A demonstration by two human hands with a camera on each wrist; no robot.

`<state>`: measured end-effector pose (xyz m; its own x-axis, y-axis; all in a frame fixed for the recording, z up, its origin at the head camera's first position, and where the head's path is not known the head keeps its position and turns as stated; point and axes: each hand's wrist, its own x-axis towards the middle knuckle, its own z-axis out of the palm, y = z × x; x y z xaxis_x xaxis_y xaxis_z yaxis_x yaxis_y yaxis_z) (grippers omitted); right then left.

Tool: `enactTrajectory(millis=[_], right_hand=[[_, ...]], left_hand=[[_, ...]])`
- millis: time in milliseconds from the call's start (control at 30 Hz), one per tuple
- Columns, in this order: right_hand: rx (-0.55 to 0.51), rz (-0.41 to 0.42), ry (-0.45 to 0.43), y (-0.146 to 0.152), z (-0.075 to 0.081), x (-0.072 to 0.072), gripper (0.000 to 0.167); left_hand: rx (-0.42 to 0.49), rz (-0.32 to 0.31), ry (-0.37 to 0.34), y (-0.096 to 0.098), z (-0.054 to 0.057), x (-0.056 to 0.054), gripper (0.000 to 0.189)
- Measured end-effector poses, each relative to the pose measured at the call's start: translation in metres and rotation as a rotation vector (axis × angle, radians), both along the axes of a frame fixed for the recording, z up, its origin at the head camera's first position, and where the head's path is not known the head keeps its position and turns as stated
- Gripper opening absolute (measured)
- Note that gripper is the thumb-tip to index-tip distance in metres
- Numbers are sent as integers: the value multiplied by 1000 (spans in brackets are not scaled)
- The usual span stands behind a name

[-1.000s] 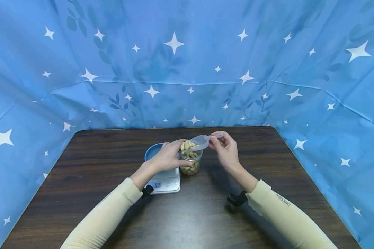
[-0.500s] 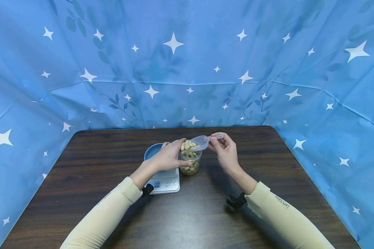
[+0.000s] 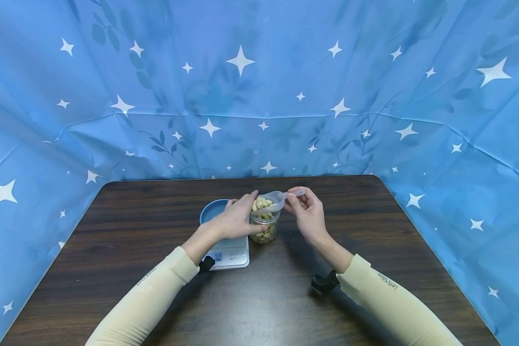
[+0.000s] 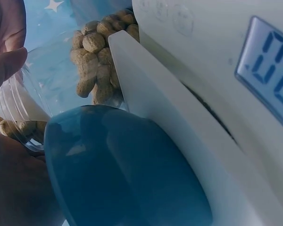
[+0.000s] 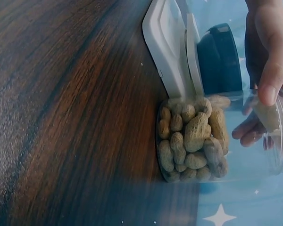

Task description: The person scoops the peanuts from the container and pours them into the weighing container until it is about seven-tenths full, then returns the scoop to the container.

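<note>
A clear jar (image 3: 271, 232) of unshelled peanuts (image 5: 195, 136) stands upright on the table, right of the scale. My left hand (image 3: 235, 219) grips the jar near its mouth, with the thumb on the near side. My right hand (image 3: 310, 215) pinches the handle of a translucent plastic scoop (image 3: 278, 198). The scoop's bowl is tilted at the jar's mouth, with several peanuts (image 3: 261, 203) in or against it. In the right wrist view, peanuts fill roughly the lower part of the jar. Part of the scoop is hidden behind jar wall and fingers.
A white kitchen scale (image 3: 230, 259) reading about zero stands left of the jar. On it sits a blue bowl (image 3: 212, 209), partly hidden by the left hand. The dark wooden table (image 3: 147, 211) ends at a blue starry curtain (image 3: 259, 96).
My right hand has shifted slightly left and down, bringing the scoop further over the jar's mouth. The left hand and jar have hardly moved.
</note>
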<state>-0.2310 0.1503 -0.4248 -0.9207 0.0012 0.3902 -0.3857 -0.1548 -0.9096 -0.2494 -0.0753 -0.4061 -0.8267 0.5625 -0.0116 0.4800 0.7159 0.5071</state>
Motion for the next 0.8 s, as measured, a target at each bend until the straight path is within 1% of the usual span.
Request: enactTrajectory(millis=[233,367,500,800], right_hand=[[-40,-28,11,1,-3,1,26],[-78,-41,8,3,-4,1,26],[-109,-44,0,5,-5,1,27],[-199,-62,-50,9,-8,2,25]], left_hand=[[8,-4,-4,0,1,1,105],[-3,1,12,0,1,1,106],[-8,0,27,0,0,0,107],[5,-12,25,-2,0,-1,106]])
